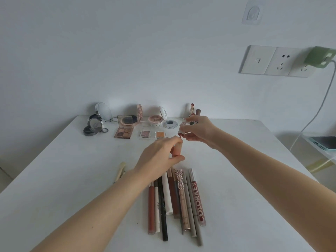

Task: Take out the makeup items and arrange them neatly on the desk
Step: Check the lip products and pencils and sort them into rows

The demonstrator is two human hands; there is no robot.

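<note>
Both hands meet above the middle of the white desk (63, 179). Left hand (160, 155) pinches a small peach lip-gloss tube (176, 150) between thumb and fingers, upright. Right hand (198, 130) curls round its cap (182, 127), wand tip just above the tube mouth, so the two parts are apart. Pencils and liners (174, 200) lie side by side in a row near the desk's front edge. Open compacts and eyeshadow palettes (123, 130) line the back edge by the wall. A brush (121, 171) lies left of the row.
</note>
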